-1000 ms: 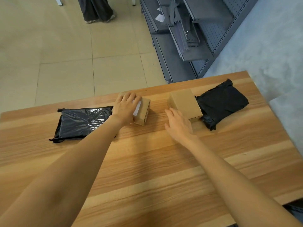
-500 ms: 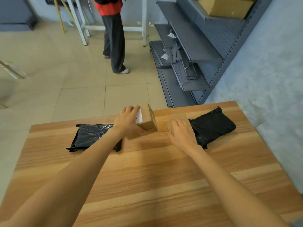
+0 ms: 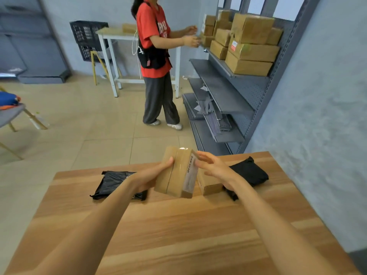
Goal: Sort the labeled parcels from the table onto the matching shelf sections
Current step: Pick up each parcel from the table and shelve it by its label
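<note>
My left hand (image 3: 153,175) grips a small cardboard box (image 3: 176,172) with a barcode label, lifted above the wooden table (image 3: 178,231) and tilted on end. My right hand (image 3: 216,169) is beside the box, its straight fingers touching the box's upper right edge. A second small cardboard box (image 3: 211,187) lies on the table under my right hand. One black poly mailer (image 3: 113,182) lies left of the boxes and another black mailer (image 3: 248,173) lies to the right. The grey shelf unit (image 3: 224,96) stands beyond the table at the right wall.
A person in a red shirt (image 3: 156,62) stands at the shelf, hands at the stacked cardboard boxes (image 3: 246,44) on the top shelf. Behind are a white table (image 3: 111,46) and a black crate (image 3: 87,36). A chair (image 3: 12,116) stands at the left.
My left hand has lifted the labelled box off the table and turned it upright. My right hand left the second box and rose to the lifted one. The view tilted up toward the shelf.
</note>
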